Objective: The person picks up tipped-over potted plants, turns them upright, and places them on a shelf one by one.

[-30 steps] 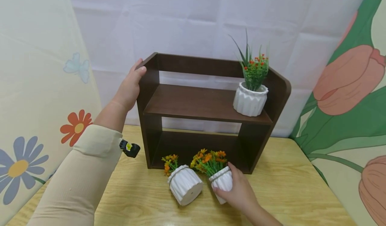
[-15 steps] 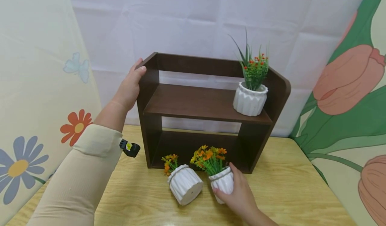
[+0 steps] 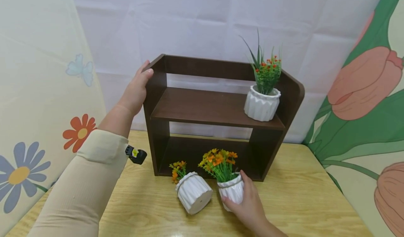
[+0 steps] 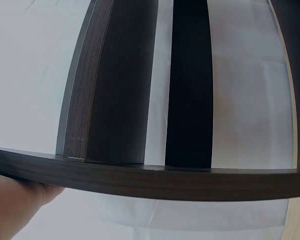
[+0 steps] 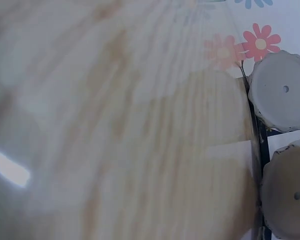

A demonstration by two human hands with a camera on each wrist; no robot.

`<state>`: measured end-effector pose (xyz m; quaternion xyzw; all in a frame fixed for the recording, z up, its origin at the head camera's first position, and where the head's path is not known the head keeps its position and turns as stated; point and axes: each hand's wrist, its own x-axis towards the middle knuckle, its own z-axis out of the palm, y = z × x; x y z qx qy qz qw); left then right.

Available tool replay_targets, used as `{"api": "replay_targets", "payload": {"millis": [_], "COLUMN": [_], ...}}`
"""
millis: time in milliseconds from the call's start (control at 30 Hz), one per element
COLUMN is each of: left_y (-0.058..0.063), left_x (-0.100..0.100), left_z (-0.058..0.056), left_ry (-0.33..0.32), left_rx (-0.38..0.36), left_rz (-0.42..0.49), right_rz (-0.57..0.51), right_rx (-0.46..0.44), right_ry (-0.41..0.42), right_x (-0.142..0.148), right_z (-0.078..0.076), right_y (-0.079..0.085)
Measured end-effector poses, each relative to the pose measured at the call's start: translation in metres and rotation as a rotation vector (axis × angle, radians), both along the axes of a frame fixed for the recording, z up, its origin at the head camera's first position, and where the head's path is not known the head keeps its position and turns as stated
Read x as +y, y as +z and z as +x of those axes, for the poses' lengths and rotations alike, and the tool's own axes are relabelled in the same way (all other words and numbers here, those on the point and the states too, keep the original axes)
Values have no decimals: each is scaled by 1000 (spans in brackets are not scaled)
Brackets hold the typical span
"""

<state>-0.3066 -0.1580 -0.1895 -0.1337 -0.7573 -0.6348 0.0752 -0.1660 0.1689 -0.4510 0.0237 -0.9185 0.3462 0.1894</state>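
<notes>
In the head view my left hand (image 3: 135,91) rests against the outer left side of a dark brown two-tier shelf (image 3: 202,105), thumb at its upper edge; in the left wrist view, no fingers show on the panel's inner face. My right hand (image 3: 249,205) grips a white fluted flowerpot (image 3: 231,189) with orange and yellow flowers, thumb in front, fingers round its right side. The pot leans slightly in front of the lower tier. Left of it, a second white flowerpot (image 3: 194,193) with similar flowers lies tipped, its base toward me. Both pot bases show at the right wrist view's right edge.
A third white pot (image 3: 262,103) with red-dotted greenery and long leaves stands at the right end of the shelf's upper tier. The shelf stands on a light wood table (image 3: 309,195), with a pale cloth (image 3: 195,19) behind and flower-printed panels at both sides.
My right hand has tilted its flowerpot more upright, so the flowers have risen a little. The left hand, the shelf and the tipped pot stay in place.
</notes>
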Motion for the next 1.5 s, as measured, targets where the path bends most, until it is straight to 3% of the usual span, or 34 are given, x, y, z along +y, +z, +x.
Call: {"api": "replay_targets", "payload": {"millis": [467,900,1500], "left_y": [-1,-2,-2], "left_x": [-1,-2,-1], "left_z": [0,-1,-1], "left_ry": [17,2,3], "left_rx": [23,28,27], "left_rz": [-41,-34,-32], "right_rz": [-22,-102,-234], "right_rx": [21,-91,-140], "right_ry": [-2,-17,16], "right_x": [1,0,6], "right_z": [3,9,14], "right_y": [-8,-1,0]}}
